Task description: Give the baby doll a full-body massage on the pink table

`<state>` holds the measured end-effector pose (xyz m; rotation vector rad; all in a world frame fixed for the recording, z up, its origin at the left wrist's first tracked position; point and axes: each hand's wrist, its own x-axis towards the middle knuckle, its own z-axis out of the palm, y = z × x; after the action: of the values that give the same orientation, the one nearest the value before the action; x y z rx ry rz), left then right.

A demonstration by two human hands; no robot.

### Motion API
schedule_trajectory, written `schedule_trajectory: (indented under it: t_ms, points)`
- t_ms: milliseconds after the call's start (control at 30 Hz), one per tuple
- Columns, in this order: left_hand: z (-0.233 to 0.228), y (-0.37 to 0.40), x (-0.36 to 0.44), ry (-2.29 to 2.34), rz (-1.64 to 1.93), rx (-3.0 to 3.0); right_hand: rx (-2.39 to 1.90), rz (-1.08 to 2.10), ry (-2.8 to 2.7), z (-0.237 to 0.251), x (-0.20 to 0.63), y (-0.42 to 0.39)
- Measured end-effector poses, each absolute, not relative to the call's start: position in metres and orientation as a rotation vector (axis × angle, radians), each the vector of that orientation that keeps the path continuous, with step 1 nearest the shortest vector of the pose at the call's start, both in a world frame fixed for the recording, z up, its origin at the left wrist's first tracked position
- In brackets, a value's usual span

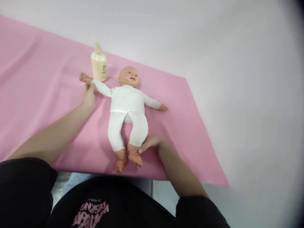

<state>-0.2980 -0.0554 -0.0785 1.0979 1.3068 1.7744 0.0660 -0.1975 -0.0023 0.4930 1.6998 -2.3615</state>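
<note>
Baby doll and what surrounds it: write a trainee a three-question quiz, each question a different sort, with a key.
1. True or false: the baby doll lies face down.
2. The right hand holds: A) the bottle's pump; B) the doll's ankle; C) the doll's head.
3. Fill in the colour: the pump bottle stands on a ____ cloth.

Key:
1. False
2. B
3. Pink

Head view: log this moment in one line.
doll: face-up on pink sheet; left hand: at its wrist; right hand: around its ankle; pump bottle: upright on sheet
</note>
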Motion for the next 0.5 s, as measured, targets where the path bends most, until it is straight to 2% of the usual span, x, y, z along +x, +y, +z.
schedule_trajectory:
  t_ms: [167,267,400,500]
  points:
    - [-0.084,-0.053,-0.301,1.328,1.731,1.222,0.508,-2.270,1.789,0.002,0.066,-0.196]
    - [-0.078,-0.059,-0.296,1.356,1.752,1.183,0.369,-2.300,1.797,0.002,0.063,-0.194]
    - [-0.059,-0.077,-0.282,1.398,1.803,1.347,0.006,-2.406,1.705,-0.010,0.060,-0.188]
    - [-0.042,-0.095,-0.267,1.371,1.794,1.613,-0.157,-2.609,1.660,-0.032,0.067,-0.182]
